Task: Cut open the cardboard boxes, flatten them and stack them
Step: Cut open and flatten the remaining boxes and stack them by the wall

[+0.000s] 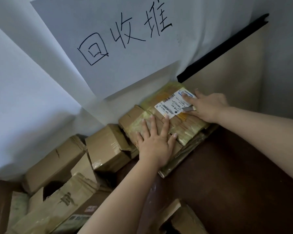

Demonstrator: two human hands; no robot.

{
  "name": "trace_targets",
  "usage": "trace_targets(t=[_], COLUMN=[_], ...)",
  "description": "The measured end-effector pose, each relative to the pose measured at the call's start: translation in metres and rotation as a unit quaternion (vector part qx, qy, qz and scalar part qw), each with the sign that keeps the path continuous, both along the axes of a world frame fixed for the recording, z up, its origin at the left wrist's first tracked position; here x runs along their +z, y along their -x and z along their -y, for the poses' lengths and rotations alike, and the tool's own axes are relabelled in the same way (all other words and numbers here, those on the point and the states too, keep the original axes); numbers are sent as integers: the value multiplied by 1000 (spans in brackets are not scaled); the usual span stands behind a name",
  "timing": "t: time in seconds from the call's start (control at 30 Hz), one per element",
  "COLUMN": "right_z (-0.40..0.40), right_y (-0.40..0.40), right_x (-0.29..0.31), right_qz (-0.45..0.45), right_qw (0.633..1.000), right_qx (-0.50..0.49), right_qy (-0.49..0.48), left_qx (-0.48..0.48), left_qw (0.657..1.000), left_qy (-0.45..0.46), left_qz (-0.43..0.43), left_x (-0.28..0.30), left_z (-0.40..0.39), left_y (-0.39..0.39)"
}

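Observation:
A flattened cardboard box (181, 123), wrapped in yellowish tape and bearing a white shipping label (172, 104), lies on top of a low stack of flattened cardboard (184, 155) against the wall. My left hand (156, 142) presses flat on its near left part, fingers spread and straight. My right hand (208, 105) rests on the label end with the index finger stretched out. Its thumb pinches a small grey cutter (188, 108) whose tip sticks out from under the hand.
Several unflattened brown boxes (107, 149) (54, 164) are heaped at the left along the wall. A paper sign (108, 48) hangs above. A beige board with a black edge (227, 73) leans at the right. Another box (181, 218) sits at the bottom on the dark brown surface (235, 166).

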State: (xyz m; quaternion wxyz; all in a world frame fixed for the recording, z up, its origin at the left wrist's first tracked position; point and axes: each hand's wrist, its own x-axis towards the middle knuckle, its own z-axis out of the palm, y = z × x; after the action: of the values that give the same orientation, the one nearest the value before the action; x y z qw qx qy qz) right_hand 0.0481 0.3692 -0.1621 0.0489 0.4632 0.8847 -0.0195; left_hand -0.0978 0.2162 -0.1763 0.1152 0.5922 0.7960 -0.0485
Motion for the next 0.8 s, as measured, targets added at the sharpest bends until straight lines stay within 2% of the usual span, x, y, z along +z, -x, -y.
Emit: trace_targets(t=[0.1,0.23,0.53,0.7,0.8], right_z=[3,13,48,67,93], right_y=[1,-3,-1,0,6], right_x=[14,25,64,74,84], right_qz=[-1,-30,-108,-176,-188], right_qw=[1000,998,987,965,963], right_qx=[8,25,47,23,48], right_qy=[-10,-51,-108,-191,-185], left_qx=[-6,-16,-37,-52,-54], left_qw=[1000,998,988,980,975], left_qy=[0,-64,-143,-189,-214], left_qz=[8,-15,40,23,19], left_x=[15,39,65,79,79], left_z=[-1,-1,11,37,61], left_y=[5,20,34,34,37])
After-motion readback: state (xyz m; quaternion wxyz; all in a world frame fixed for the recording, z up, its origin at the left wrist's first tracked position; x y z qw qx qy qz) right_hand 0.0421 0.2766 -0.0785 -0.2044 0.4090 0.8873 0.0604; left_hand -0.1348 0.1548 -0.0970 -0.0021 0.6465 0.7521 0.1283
